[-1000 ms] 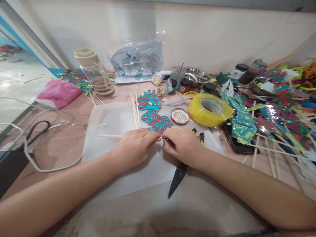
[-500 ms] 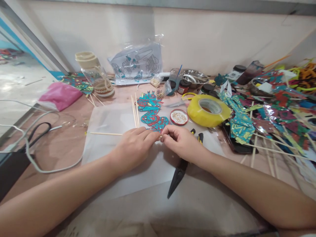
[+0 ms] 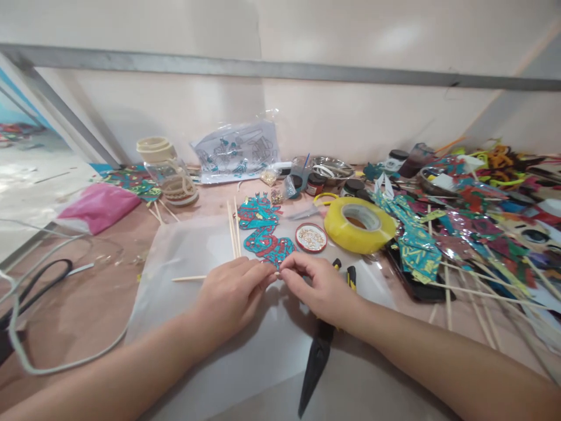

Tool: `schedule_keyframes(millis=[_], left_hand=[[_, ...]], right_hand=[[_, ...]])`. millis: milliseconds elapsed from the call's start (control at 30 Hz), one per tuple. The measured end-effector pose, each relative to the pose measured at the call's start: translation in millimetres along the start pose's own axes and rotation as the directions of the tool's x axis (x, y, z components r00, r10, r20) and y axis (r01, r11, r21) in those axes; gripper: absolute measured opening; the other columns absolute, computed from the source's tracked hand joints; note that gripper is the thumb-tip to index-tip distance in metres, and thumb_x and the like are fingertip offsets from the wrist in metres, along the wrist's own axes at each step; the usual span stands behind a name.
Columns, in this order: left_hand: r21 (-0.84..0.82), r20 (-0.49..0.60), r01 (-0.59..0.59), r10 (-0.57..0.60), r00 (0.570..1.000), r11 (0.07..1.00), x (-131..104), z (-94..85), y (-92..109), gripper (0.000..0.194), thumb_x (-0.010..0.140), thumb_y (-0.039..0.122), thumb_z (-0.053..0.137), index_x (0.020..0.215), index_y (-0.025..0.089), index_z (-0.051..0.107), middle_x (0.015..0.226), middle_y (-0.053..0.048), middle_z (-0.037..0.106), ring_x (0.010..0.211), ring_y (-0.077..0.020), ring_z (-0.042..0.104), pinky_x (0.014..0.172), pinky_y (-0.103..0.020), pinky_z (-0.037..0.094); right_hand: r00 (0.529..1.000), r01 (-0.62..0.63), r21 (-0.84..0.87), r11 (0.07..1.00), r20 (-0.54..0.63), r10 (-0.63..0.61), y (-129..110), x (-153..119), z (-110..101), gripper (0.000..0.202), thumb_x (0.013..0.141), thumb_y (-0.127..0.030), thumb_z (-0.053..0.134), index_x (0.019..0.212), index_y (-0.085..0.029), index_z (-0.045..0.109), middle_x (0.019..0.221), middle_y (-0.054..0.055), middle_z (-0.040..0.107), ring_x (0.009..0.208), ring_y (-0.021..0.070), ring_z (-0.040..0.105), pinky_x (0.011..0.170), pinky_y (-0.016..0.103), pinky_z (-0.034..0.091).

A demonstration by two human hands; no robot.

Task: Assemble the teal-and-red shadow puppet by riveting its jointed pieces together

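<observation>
My left hand (image 3: 234,295) has a thin wooden stick (image 3: 186,279) in its grip, with one end poking out to the left. Fingertips of my right hand (image 3: 318,286) pinch at the stick's other end, where a small pale tip shows between both hands. Just beyond the fingers lies a teal and red painted cutout figure (image 3: 267,242). Two or three more sticks (image 3: 232,228) lie left of it. Black pliers (image 3: 316,356) with yellow-marked handles rest partly under my right hand. A red-rimmed lid (image 3: 311,237) of small beads sits behind that hand.
A yellow tape roll (image 3: 360,224) stands right of the lid. Painted cutouts on sticks (image 3: 416,248) cover a dark phone (image 3: 438,290) at right. Behind are a glass bottle (image 3: 169,175), bagged drawings (image 3: 239,152) and paint jars (image 3: 315,183). A white cable (image 3: 70,367) curves at left.
The view has tilted up, so the table items appear lower. Both hands remain close together at the stick, their fingertips slightly shifted.
</observation>
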State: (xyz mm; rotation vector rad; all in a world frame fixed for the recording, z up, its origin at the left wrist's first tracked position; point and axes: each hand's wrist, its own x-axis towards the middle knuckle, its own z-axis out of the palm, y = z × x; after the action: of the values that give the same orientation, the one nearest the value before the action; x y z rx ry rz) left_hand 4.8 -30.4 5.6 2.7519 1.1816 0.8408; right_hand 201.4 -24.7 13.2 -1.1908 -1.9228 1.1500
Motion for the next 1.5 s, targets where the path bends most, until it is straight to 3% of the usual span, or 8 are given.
schedule_keyframes(millis=[267, 500, 700, 1100, 1300, 1400, 1500], left_hand=[[0.013, -0.039, 0.004, -0.003, 0.999, 1.000, -0.8, -2.5, 4.0, 0.024, 0.097, 0.021, 0.036, 0.095, 0.018, 0.060, 0.073, -0.002, 0.064, 0.066, -0.0175, 0.062, 0.059, -0.028, 0.046], [0.016, -0.041, -0.001, 0.002, 0.999, 1.000, -0.8, -1.1, 4.5, 0.022, 0.098, 0.022, 0.038, 0.097, 0.017, 0.060, 0.076, -0.002, 0.066, 0.068, -0.0168, 0.063, 0.062, -0.028, 0.048], [0.007, -0.004, 0.022, -0.022, 1.000, 1.000, -0.8, -1.0, 2.4, 0.023, 0.098, 0.023, 0.039, 0.099, 0.017, 0.060, 0.078, -0.004, 0.068, 0.071, -0.0172, 0.065, 0.065, -0.028, 0.050], [-0.017, 0.036, 0.036, -0.036, 0.999, 0.999, -1.9, 0.9, 1.2, 0.025, 0.099, 0.029, 0.038, 0.100, 0.017, 0.061, 0.082, -0.004, 0.069, 0.076, -0.0193, 0.067, 0.067, -0.031, 0.051], [0.046, 0.032, 0.020, -0.021, 0.999, 0.999, -1.7, 3.4, 2.9, 0.028, 0.099, 0.028, 0.037, 0.093, 0.016, 0.062, 0.073, -0.003, 0.067, 0.066, -0.0181, 0.065, 0.060, -0.028, 0.048], [0.076, 0.014, -0.006, 0.005, 1.000, 0.997, -2.1, 4.6, 3.3, 0.027, 0.098, 0.026, 0.038, 0.089, 0.017, 0.061, 0.070, -0.002, 0.066, 0.063, -0.0168, 0.063, 0.057, -0.027, 0.046], [0.088, -0.018, -0.050, 0.052, 0.998, 0.995, -2.4, 5.3, 3.0, 0.023, 0.097, 0.022, 0.040, 0.087, 0.017, 0.060, 0.071, -0.002, 0.066, 0.064, -0.0165, 0.062, 0.059, -0.027, 0.045]], right_hand=[[0.996, 0.087, -0.014, 0.996, -0.024, -0.087, -1.6, -2.9, 0.3, 0.023, 0.096, -0.035, 0.044, 0.084, -0.018, 0.056, 0.067, -0.004, 0.055, 0.061, 0.0095, 0.049, 0.057, 0.021, 0.035], [0.984, 0.156, -0.096, 0.983, -0.073, -0.163, -0.6, -4.2, -0.5, 0.024, 0.097, -0.030, 0.040, 0.087, -0.018, 0.057, 0.068, -0.002, 0.057, 0.063, 0.0107, 0.051, 0.060, 0.023, 0.038], [0.974, 0.190, -0.198, 0.962, -0.083, -0.210, -1.2, -4.7, 0.5, 0.015, 0.092, -0.024, 0.045, 0.090, -0.019, 0.059, 0.076, 0.001, 0.064, 0.069, 0.0128, 0.057, 0.063, 0.023, 0.041], [0.952, 0.239, -0.302, 0.923, -0.116, -0.284, 0.0, -4.4, 3.2, 0.008, 0.085, -0.018, 0.050, 0.085, -0.020, 0.058, 0.070, -0.001, 0.063, 0.062, 0.0112, 0.056, 0.061, 0.022, 0.042], [0.942, 0.244, -0.419, 0.875, -0.113, -0.316, 3.4, -3.8, 6.9, 0.008, 0.078, -0.014, 0.051, 0.075, -0.020, 0.055, 0.064, -0.003, 0.056, 0.060, 0.0113, 0.051, 0.061, 0.023, 0.039], [0.953, 0.229, -0.380, 0.896, -0.099, -0.286, 1.5, -2.4, 6.2, 0.009, 0.076, -0.013, 0.051, 0.071, -0.020, 0.055, 0.060, -0.004, 0.053, 0.057, 0.0104, 0.048, 0.058, 0.022, 0.037], [0.981, 0.154, -0.263, 0.952, -0.073, -0.179, -1.6, -1.4, 4.8, 0.009, 0.075, -0.013, 0.051, 0.070, -0.019, 0.055, 0.058, -0.005, 0.050, 0.053, 0.0086, 0.043, 0.053, 0.021, 0.033]])
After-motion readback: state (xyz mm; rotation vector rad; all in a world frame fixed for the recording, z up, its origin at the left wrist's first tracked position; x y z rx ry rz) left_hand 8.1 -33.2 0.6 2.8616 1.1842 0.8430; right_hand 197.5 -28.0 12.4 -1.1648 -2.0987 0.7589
